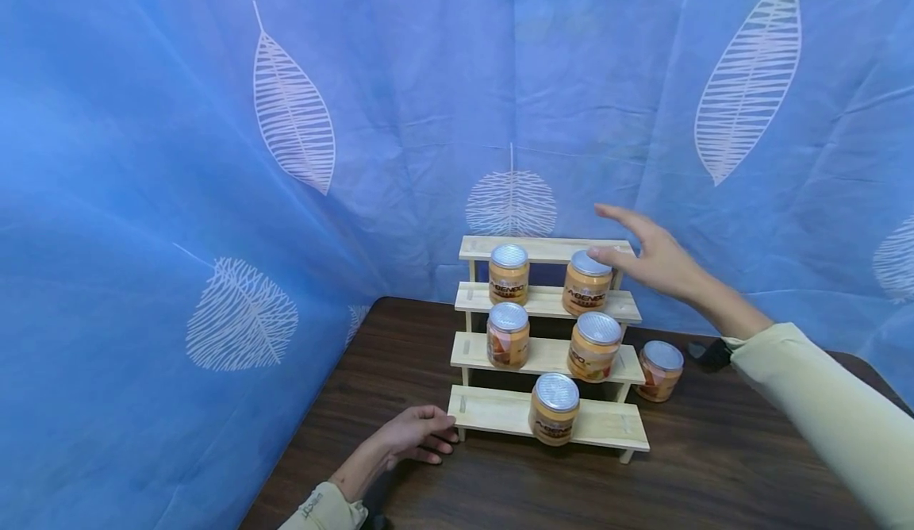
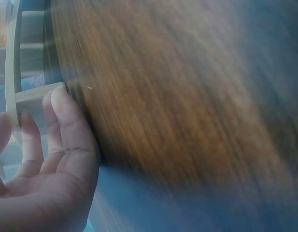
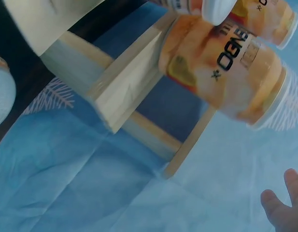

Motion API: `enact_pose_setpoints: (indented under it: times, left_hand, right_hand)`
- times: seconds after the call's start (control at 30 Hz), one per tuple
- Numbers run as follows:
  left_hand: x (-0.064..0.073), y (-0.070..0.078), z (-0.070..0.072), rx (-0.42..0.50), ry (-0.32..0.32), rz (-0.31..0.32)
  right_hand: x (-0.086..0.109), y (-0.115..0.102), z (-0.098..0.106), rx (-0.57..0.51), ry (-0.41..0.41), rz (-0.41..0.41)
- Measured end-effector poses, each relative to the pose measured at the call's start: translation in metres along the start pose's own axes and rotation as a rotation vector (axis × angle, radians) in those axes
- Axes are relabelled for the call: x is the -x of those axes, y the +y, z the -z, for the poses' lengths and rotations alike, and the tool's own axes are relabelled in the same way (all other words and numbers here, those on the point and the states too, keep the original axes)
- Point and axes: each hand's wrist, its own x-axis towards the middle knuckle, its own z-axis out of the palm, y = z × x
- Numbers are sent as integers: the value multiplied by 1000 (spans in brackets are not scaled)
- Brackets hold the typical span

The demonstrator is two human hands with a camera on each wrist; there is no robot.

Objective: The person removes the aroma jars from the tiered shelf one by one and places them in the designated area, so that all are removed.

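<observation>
A light wooden tiered stand [image 1: 471, 411] carries several orange-labelled jars with silvery lids. My left hand [image 1: 414, 435] is at the left end of its lowest shelf. In the left wrist view, the fingers of that hand [image 2: 57, 169] curl up against the shelf end and its leg, the thumb on the other side. My right hand [image 1: 660, 260] hovers at the stand's upper right with fingers spread, holding nothing. Its thumb overlaps the lid of the upper right jar [image 1: 587, 288] in the head view. The right wrist view shows that jar [image 3: 221, 67] apart from the fingertips [image 3: 269, 195].
One jar [image 1: 660, 371] stands on the dark wooden table [image 1: 714, 451], just right of the stand. Two jars sit on the middle tier, and one jar [image 1: 554, 411] is on the lowest. Blue cloth [image 1: 400, 117] with white leaf prints hangs behind and at the left.
</observation>
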Motion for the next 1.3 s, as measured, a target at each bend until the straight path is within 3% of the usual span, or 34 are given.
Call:
enact_pose_setpoints:
  times: [0.73, 1.3]
  left_hand:
    - [1, 0, 1, -6, 6, -4]
    - [0, 0, 1, 6, 4, 7]
  right_hand:
    - [-47, -26, -29, 143, -109, 90]
    - [-72, -30, -51, 157, -179, 154]
